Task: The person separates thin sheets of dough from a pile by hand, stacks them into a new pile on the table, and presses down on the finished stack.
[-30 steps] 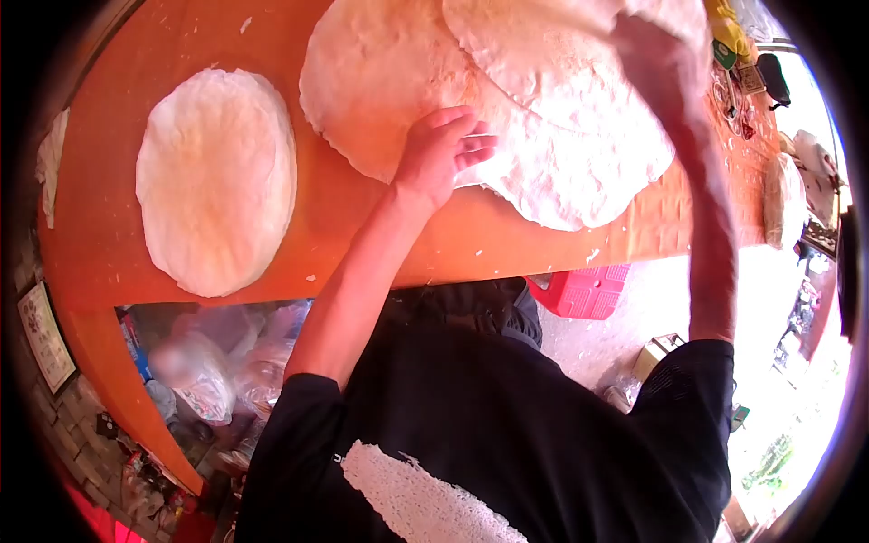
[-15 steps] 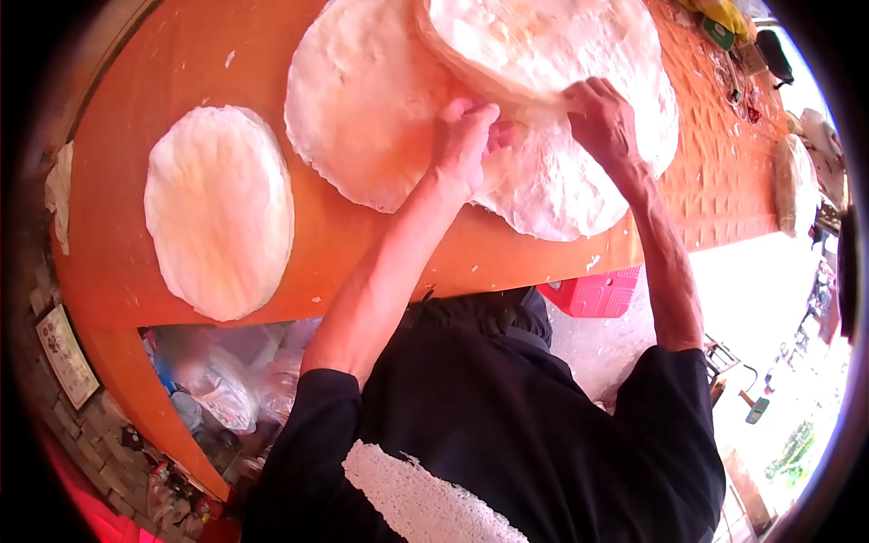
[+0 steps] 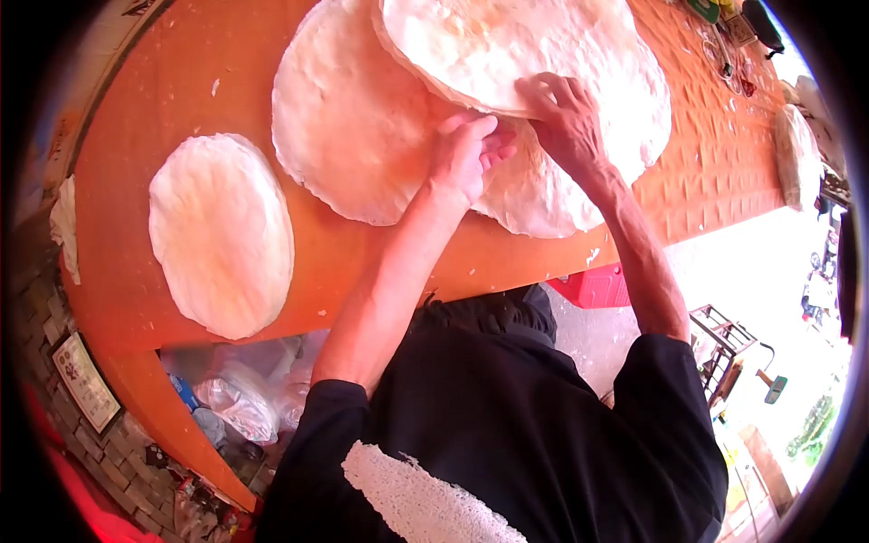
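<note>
A thick white fibrous pad, which looks like wadding, lies on top of a wider white pad at the far side of the orange table. My right hand is closed at the near edge of the upper pad, with its fingertips on the rim. Just below that edge, my left hand is turned palm inward, its thumb raised and its fingers loosely bent and apart. I see nothing in it. A smaller oval white pad lies flat by itself to the left.
The orange table has a dimpled cover on its right part. Clear plastic bags sit underneath at left. A red plastic crate stands below the near edge. Cables and small items lie at far right.
My right hand has moved left along the upper pad's edge, closer to my left hand. My left hand's fingers have loosened. The whole view has shifted slightly.
</note>
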Action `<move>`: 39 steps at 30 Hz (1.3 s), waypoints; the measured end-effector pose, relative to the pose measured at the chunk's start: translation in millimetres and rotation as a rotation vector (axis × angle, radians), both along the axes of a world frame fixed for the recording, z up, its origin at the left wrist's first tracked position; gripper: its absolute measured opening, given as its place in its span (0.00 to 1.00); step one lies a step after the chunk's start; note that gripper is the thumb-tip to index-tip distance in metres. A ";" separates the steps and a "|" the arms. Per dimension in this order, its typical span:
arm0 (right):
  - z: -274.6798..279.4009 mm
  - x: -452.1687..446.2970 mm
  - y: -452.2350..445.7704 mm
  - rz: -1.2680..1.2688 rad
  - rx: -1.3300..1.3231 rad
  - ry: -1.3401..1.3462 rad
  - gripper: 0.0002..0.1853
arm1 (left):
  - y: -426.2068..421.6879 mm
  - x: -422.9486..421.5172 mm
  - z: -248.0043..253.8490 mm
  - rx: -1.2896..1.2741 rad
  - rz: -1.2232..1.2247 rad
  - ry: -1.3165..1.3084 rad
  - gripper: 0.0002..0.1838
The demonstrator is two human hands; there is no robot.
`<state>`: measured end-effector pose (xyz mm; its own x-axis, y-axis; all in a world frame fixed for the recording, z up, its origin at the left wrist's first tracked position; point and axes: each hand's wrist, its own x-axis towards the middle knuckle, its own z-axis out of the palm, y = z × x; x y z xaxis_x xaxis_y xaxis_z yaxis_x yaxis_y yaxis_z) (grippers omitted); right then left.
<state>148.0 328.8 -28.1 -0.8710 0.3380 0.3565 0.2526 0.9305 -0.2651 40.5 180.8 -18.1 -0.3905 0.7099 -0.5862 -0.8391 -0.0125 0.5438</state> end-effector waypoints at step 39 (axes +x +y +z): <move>82.8 -51.1 -123.9 0.413 0.066 -0.111 0.04 | -183.6 -8.8 -15.5 -0.042 0.234 0.066 0.13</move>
<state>97.0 204.9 54.7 -0.9627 -0.0678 0.2620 -0.1213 0.9735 -0.1939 31.8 -2.8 -33.7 -0.5799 0.5709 -0.5812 -0.7786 -0.1784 0.6016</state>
